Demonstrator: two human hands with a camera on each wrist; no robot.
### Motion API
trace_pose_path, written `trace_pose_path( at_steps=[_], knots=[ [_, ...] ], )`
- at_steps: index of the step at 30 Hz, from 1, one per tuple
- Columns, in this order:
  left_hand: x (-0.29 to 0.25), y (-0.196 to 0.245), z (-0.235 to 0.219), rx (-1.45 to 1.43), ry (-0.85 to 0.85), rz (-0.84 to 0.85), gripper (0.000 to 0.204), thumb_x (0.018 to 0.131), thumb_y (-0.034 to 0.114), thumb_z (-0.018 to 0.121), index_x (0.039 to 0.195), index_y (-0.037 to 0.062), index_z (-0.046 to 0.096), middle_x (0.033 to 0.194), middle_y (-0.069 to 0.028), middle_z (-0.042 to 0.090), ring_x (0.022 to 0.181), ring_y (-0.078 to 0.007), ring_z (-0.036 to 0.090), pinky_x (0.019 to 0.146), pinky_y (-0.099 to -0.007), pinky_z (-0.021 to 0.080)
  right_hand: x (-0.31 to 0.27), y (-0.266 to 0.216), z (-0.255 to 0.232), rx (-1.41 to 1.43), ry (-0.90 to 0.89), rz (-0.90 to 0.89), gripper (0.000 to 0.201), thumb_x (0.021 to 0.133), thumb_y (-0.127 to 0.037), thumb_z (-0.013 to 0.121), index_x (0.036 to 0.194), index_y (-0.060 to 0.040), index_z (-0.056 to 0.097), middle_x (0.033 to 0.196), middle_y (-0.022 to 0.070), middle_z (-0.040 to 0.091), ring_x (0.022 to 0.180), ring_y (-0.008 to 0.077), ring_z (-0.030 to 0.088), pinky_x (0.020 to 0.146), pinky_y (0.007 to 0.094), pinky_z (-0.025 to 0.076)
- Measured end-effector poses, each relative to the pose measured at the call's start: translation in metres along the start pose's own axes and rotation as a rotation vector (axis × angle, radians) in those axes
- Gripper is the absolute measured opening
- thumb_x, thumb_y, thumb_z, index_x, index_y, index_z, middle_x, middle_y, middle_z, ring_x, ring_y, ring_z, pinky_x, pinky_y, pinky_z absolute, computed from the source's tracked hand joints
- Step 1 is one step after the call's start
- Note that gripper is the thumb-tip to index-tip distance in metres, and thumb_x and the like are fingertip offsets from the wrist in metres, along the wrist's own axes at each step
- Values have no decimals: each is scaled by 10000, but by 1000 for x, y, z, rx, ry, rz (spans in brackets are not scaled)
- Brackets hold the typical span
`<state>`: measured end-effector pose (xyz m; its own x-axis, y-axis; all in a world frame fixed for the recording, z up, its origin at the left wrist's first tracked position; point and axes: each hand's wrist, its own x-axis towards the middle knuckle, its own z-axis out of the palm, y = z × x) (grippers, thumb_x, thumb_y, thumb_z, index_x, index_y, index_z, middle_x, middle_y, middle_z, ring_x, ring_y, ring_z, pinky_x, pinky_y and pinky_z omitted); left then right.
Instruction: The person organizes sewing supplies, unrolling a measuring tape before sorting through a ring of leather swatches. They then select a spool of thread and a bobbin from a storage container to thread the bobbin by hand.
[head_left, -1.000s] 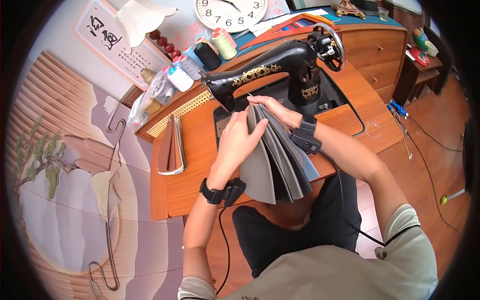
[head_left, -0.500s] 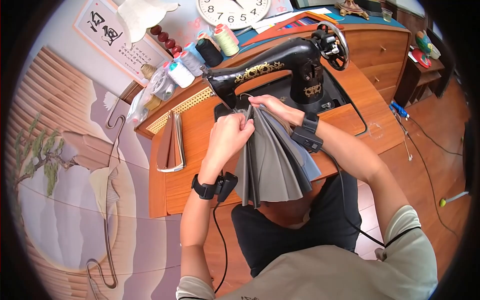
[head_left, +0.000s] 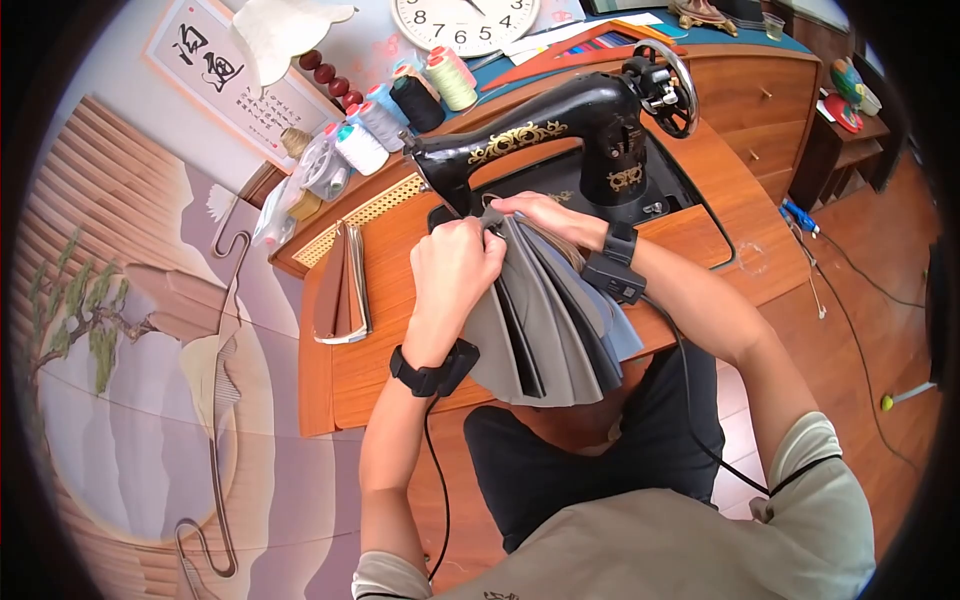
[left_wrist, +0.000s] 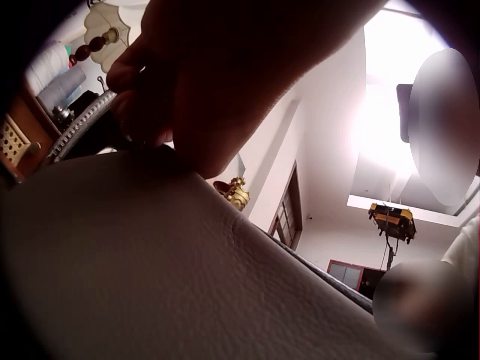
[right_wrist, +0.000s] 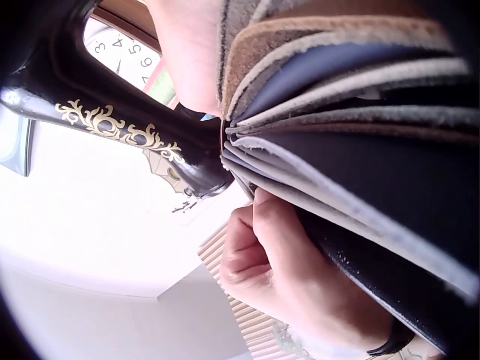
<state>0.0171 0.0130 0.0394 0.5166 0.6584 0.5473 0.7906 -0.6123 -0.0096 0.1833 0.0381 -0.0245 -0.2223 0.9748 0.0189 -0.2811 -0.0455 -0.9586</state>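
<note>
Near the left edge of the desk (head_left: 345,395), a fan of brown swatches (head_left: 338,290) lies flat beside a woven cane panel (head_left: 360,220). Behind the panel, thread spools (head_left: 362,150) stand upright in a row along the rear ledge. The left hand (head_left: 455,265) is curled, its thumb and fingers pinching the upper leaves of the gray swatch bundle (head_left: 545,335) close to the bound end. The bundle is positioned at the front edge of the desk; its bound end points toward the needle end of the black sewing machine (head_left: 520,143), and its leaves fan out downward, past that edge. The right hand (head_left: 558,218) grips the bound end from the right side, fingers extended along it; its thumb position cannot be determined. Rightmost, the handwheel (head_left: 683,95) stands at the machine's right end.
</note>
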Motion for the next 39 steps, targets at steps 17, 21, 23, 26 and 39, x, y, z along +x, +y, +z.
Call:
trace_pose_path(
  at_steps=[17, 21, 23, 26, 39],
  knots=[
    [-31, -61, -165, 110, 266, -408, 321, 794, 200, 591, 604, -32, 478, 499, -164, 438, 442, -250, 393, 482, -380, 379, 16, 19, -18, -92, -112, 2, 316, 903, -401, 590, 720, -144, 568, 698, -62, 544, 629, 26, 493, 602, 214, 395],
    [-19, -59, -123, 253, 23, -230, 308, 801, 261, 575, 675, -18, 612, 617, -219, 593, 621, -379, 624, 571, -445, 490, 22, 24, -20, -40, -89, 18, 323, 896, -411, 609, 719, -144, 563, 705, -65, 542, 640, 25, 500, 614, 208, 403],
    [-15, -79, -71, 217, -67, -159, 352, 837, 312, 579, 706, -12, 625, 654, -213, 619, 648, -386, 632, 599, -458, 503, 22, 24, -22, -41, -108, 12, 326, 899, -414, 601, 725, -141, 564, 713, -56, 551, 648, 26, 508, 620, 209, 407],
    [-19, -86, -24, -72, -382, -225, 466, 886, 428, 559, 789, -23, 620, 675, -205, 633, 647, -390, 633, 589, -441, 501, 22, 23, -24, -73, -127, 13, 325, 920, -400, 570, 732, -134, 571, 723, -49, 564, 656, 28, 517, 622, 216, 414],
    [-12, 2, -1, -566, -455, -10, 421, 887, 393, 620, 760, -6, 574, 555, -52, 557, 482, -115, 565, 455, -285, 433, 22, 22, -21, -43, -65, -17, 359, 926, -358, 560, 761, -46, 624, 693, 12, 598, 618, 79, 545, 612, 228, 438]
  ],
)
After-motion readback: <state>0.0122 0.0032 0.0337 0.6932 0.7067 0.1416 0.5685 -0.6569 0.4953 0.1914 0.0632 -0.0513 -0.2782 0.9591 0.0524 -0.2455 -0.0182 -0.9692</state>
